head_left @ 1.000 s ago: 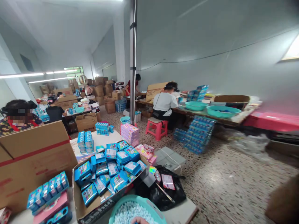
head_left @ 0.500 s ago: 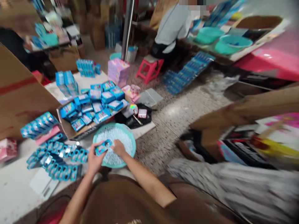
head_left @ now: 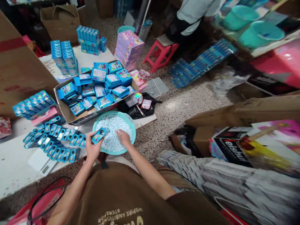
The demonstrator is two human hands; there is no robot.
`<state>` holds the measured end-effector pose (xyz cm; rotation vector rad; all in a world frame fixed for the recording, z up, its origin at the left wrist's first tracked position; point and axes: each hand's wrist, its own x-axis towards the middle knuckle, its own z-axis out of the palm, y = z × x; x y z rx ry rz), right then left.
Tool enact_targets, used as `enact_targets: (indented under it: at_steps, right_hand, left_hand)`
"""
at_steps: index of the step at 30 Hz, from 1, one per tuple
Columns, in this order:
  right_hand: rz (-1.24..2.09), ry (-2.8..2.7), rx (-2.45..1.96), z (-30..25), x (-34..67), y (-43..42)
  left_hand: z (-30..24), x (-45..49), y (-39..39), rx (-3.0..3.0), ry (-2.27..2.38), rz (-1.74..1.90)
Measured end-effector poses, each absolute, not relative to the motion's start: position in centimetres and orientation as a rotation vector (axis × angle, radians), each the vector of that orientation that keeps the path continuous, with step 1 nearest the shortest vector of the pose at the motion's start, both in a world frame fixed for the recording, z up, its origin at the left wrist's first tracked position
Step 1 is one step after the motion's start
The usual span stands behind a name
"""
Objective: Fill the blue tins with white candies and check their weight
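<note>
Clamping blue box (head_left: 99, 136) in left hand (head_left: 93, 148) at left edge of basin (head_left: 133, 131); likely gathering pellets (head_left: 112, 123) with right hand (head_left: 123, 137), can't tell if closed; next needs careful aim.

Floor (head_left: 174, 109) hard, pale grey-brown, densely flecked with dark chips; whitish glare patch (head_left: 186, 103) near mid-floor. Low white worktop (head_left: 11, 165) at left, surface faintly marked, near edge running obliquely up toward centre. Beyond its far end, red plastic stool (head_left: 167, 48) with pale top. Near stool, slim upright pole (head_left: 144, 15). Upper right: second worktop (head_left: 267, 49), pale-edged, dark underneath. Light dimmer toward upper left corner.
</note>
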<state>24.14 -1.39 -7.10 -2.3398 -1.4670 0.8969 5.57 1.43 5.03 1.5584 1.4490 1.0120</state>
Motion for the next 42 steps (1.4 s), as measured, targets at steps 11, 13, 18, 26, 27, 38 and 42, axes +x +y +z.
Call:
enact_targets:
  at_steps: [11,13,18,26,27,38,42]
  right_hand:
    - [0.937,-1.481,-2.327,-7.6,23.8,-3.3]
    - [0.952,-1.481,-2.34,-7.7,23.6,-3.4]
    - [0.967,-1.512,-2.314,-8.0,23.3,-3.7]
    - [0.975,-1.528,-2.307,-8.0,23.4,-4.2]
    - [0.981,-1.52,-2.302,-8.0,23.4,-4.3]
    - [0.942,-1.472,-2.237,-8.2,23.2,-4.1]
    - [0.911,-1.446,-2.221,-8.4,23.4,-4.0]
  left_hand:
    - [1.9,-4.6,-6.8,1.64,1.756,0.832]
    - [0.3,-6.2,-7.8,1.663,1.815,0.755]
    - [-3.1,-6.9,-7.4,1.713,1.881,0.686]
    - [-3.2,-6.2,-4.2,1.885,1.875,0.756]
    - [-2.7,-6.3,-3.8,1.885,1.887,0.818]
    - [-3.5,-5.3,6.9,2.03,1.805,0.734]
    - [-5.9,-4.8,9.0,2.079,1.833,0.501]
